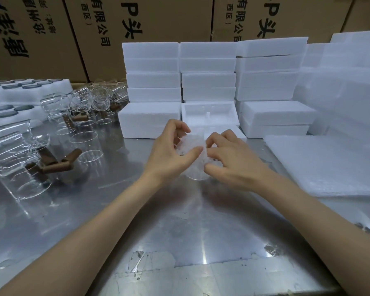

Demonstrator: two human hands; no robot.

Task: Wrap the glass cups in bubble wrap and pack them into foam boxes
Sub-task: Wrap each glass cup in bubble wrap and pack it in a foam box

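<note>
Both hands worked at the centre of the metal table [179,231], holding one glass cup [198,175] wrapped in bubble wrap [192,144]. The left hand [171,150] gripped the bundle from its left side, thumb laid across the front of the wrap and fingers curled over the top. The right hand [229,157] gripped it from the right, fingertips pinching the wrap at the upper edge and thumb pressing low on the side. The clear rim of the cup showed below the wrap, between the two wrists; whether it touched the table could not be told.

Directly behind the hands stood an open foam box [209,113] with its cavity facing up. A closed foam box [150,119] sat just to its left, and another [276,118] to its right. Behind these rose stacked foam boxes [207,67] in three columns. More white foam pieces [340,82] were piled at the far right.

A flat stack of bubble wrap sheets [320,165] lay on the table to the right of the right hand.

On the left side of the table stood unwrapped glass cups [15,159] with brown handles [58,162], some lying on their sides, with further glassware [90,101] grouped behind them. White foam trays [30,87] with round recesses occupied the far left edge. Printed cardboard cartons [137,18] formed the back wall.
</note>
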